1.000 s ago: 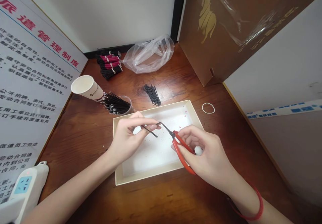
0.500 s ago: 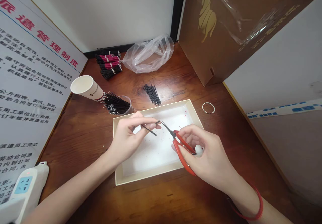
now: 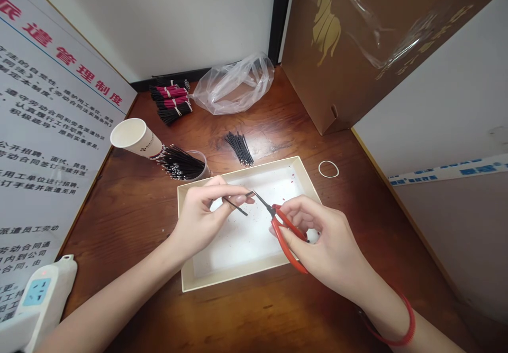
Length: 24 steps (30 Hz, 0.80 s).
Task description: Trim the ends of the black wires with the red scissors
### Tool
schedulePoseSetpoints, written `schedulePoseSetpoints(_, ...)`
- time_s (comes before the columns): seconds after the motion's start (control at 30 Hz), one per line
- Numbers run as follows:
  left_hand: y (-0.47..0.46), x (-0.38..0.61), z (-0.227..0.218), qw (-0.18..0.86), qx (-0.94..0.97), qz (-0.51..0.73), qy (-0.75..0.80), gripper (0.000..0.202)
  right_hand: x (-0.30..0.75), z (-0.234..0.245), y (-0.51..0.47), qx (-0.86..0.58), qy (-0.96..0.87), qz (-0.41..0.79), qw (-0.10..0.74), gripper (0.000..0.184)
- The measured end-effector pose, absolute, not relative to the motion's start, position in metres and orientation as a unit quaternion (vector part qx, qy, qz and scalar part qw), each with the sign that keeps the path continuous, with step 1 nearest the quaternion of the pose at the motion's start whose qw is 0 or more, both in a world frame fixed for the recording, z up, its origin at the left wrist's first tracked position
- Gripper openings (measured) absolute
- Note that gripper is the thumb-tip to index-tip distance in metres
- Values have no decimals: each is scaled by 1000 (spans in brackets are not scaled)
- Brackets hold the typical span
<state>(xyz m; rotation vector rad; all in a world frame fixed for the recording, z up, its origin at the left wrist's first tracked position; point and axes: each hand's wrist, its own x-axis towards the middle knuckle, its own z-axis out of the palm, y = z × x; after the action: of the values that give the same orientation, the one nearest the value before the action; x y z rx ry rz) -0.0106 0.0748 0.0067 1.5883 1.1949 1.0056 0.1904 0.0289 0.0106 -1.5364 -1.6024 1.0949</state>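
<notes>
Over a shallow cream box lid [image 3: 246, 280] with a white inside, my left hand [image 3: 210, 210] pinches a thin black wire [image 3: 235, 206]. One end of the wire sticks out past the fingertips; another length hangs below them, and the middle is hidden by the fingers. My right hand [image 3: 325, 236] is closed round a pair of red-handled pliers or cutters [image 3: 283, 236]. Their thin, pointed metal jaws meet the wire's end at my left fingertips. Tiny dark and red scraps are scattered in the lid.
Behind the lid lie loose black wires [image 3: 239, 148]. A clear cup [image 3: 204, 165] full of black wires stands by a paper cup [image 3: 135, 137]. Farther back are tied wire bundles [image 3: 170, 101] and a plastic bag [image 3: 234, 86]. A rubber band [image 3: 328, 169] lies right; a power strip [image 3: 43, 295] stands left.
The tool's tips have shifted slightly left and up, onto the wire's end. My left hand has kept its place and its pinch.
</notes>
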Motion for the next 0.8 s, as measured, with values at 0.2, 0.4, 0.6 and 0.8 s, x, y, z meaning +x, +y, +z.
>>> schedulePoseSetpoints(0.2,76,-11,5,440,646,408,472,21,190,10,28,-589,-611,423,318,14)
schedulePoseSetpoints(0.4,75,-12,6,444,650,391,477,20,192,9,29,-593,-604,421,326,15)
schedulePoseSetpoints(0.6,74,-13,5,443,654,390,474,20,190,11,29,-572,-629,404,337,9)
schedulePoseSetpoints(0.8,75,-12,5,443,653,394,471,21,191,10,28,-575,-627,408,332,8)
